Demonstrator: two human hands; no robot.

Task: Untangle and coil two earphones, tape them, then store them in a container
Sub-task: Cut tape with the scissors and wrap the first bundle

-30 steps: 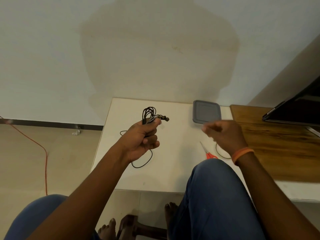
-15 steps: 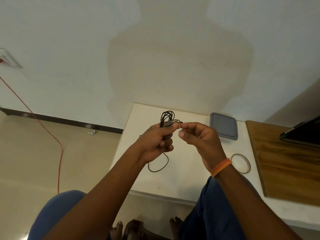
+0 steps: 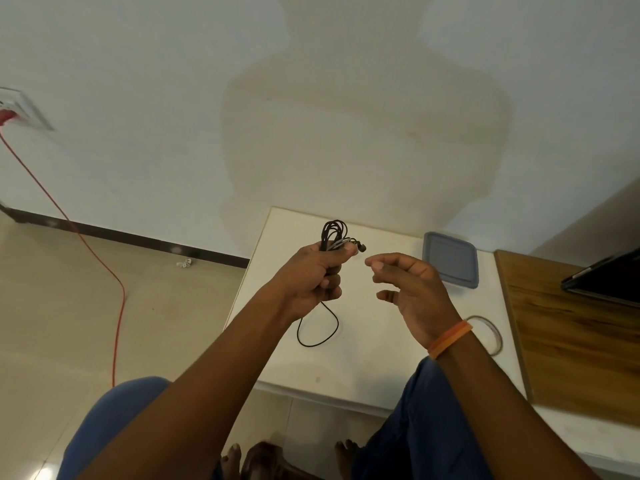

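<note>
At the far left a white wall socket (image 3: 20, 109) holds a red plug, and its orange cord (image 3: 86, 247) runs down the wall and across the tiled floor (image 3: 69, 323). A small white scrap (image 3: 184, 263) lies by the dark skirting. My left knee in blue trousers (image 3: 114, 420) shows at the bottom.

My left hand (image 3: 311, 278) is clenched around a black earphone cable (image 3: 333, 233), held above the white table (image 3: 363, 358). The coiled loops stick up out of the top of my fist, my thumb presses across them, and 1 earbud (image 3: 362, 249) pokes out to the right, just past my thumb tip. A single loop of the same cable hangs below the fist and rests on the table.

My right hand (image 3: 412, 289) is empty, fingers loosely curled and apart, thumb and forefinger near the earbud but not touching it. An orange band (image 3: 450, 339) sits on that wrist.

Behind that hand a grey lidded container (image 3: 450, 259) lies flat on the table near its far edge. A roll of clear tape (image 3: 493, 336) lies on the table just beside my right wrist, partly hidden by it. Right of that is a wooden board (image 3: 571, 341), and a dark flat device (image 3: 609, 278) sits at the right edge.
</note>
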